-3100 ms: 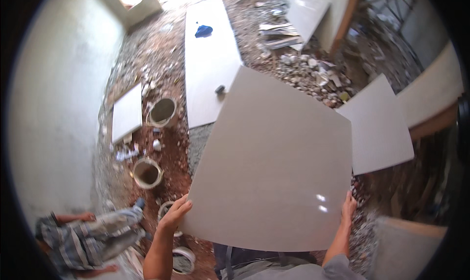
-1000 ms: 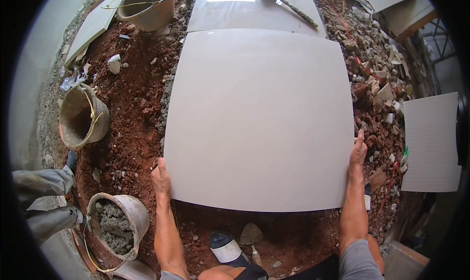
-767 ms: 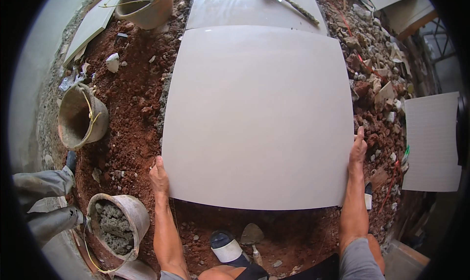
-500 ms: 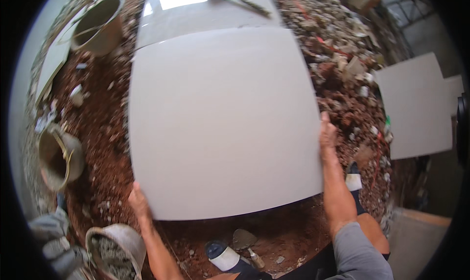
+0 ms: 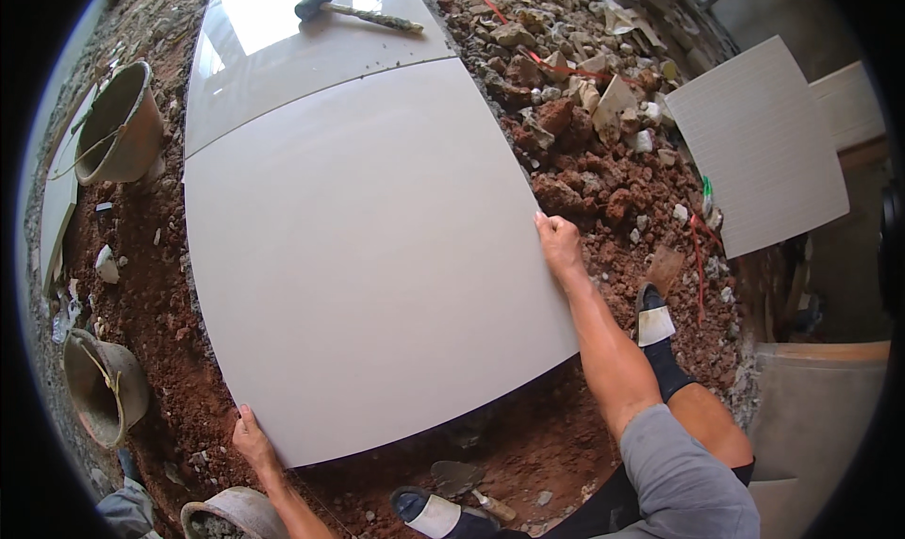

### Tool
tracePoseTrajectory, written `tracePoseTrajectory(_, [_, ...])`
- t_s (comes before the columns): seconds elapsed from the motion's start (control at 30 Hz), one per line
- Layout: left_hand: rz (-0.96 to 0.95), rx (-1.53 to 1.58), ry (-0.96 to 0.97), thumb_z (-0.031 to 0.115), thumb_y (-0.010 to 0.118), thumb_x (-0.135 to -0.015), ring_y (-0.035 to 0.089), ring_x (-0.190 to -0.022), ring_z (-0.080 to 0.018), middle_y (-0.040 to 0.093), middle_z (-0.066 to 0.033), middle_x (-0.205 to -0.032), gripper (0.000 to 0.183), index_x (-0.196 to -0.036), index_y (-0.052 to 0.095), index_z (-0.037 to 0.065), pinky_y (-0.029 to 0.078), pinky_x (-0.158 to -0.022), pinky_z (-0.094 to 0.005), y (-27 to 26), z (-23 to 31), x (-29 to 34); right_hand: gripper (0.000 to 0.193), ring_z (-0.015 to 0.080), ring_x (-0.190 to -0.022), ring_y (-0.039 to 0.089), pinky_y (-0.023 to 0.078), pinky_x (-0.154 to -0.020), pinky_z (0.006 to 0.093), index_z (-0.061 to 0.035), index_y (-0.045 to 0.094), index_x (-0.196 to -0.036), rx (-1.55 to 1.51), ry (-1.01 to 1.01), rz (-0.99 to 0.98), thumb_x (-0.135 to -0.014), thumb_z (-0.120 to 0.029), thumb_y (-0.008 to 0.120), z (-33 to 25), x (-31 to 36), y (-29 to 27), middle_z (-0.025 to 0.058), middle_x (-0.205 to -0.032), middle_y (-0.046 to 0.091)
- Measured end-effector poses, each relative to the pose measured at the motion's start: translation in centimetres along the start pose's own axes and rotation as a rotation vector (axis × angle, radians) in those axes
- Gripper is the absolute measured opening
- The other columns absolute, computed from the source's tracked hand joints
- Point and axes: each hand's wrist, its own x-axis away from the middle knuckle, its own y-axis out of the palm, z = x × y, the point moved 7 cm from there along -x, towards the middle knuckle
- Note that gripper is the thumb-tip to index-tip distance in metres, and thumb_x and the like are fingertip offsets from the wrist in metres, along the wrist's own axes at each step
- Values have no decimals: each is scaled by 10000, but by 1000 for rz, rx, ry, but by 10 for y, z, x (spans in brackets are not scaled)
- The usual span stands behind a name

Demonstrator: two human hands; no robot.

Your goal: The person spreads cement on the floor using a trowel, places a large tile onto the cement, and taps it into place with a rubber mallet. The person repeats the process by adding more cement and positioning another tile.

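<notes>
A large pale floor tile (image 5: 377, 256) fills the middle of the view, its far edge against a glossy laid tile (image 5: 255, 87). My left hand (image 5: 255, 442) grips its near left corner, thumb on top and fingers hidden beneath the edge. Farther up the opposite side, my right hand (image 5: 560, 241) is closed round the right edge. The near edge of the tile hangs over red soil with a dark shadow below it. A mallet (image 5: 353, 13) with a dark head and a speckled handle lies on the laid tile.
Buckets (image 5: 123, 129) stand along the left, one near me holding grey mortar (image 5: 212, 525). A trowel (image 5: 459, 478) lies between my feet. Broken rubble (image 5: 584, 115) and red string (image 5: 556, 65) run along the right, beside another tile (image 5: 764, 148). A person's clothing (image 5: 137, 513) shows at lower left.
My view has turned, so the tile appears farther left and tilted. Both hands keep hold of its edges. Its far edge still lies against the laid tile.
</notes>
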Motion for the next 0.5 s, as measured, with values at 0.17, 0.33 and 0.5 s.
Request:
tracePoseTrajectory(0.17, [2, 15, 38, 441, 519, -977, 508, -604, -100, 608, -31, -673, 545, -767, 628, -50, 429, -562, -278, 4, -3, 1, 464, 158, -634, 541, 458, -616, 359, 21, 619, -789, 58, 49, -27, -927, -421, 582, -1, -9, -1, 111, -655, 606])
tracePoseTrajectory(0.33, [15, -21, 48, 429, 509, -986, 509, -608, -99, 611, -32, -678, 534, -791, 627, -54, 433, -568, -277, 6, -11, 0, 471, 192, -639, 564, 462, -634, 364, 4, 638, -815, 71, 22, -10, -931, -447, 566, -1, -16, -1, 121, -676, 623])
tracePoseTrajectory(0.5, [-45, -17, -20, 426, 517, -981, 572, -640, -170, 657, -85, -724, 530, -871, 651, -75, 466, -619, -329, 13, 6, 9, 450, 238, -777, 642, 494, -725, 369, -14, 669, -895, 151, 62, -46, -934, -447, 555, -1, -16, -2, 169, -811, 674])
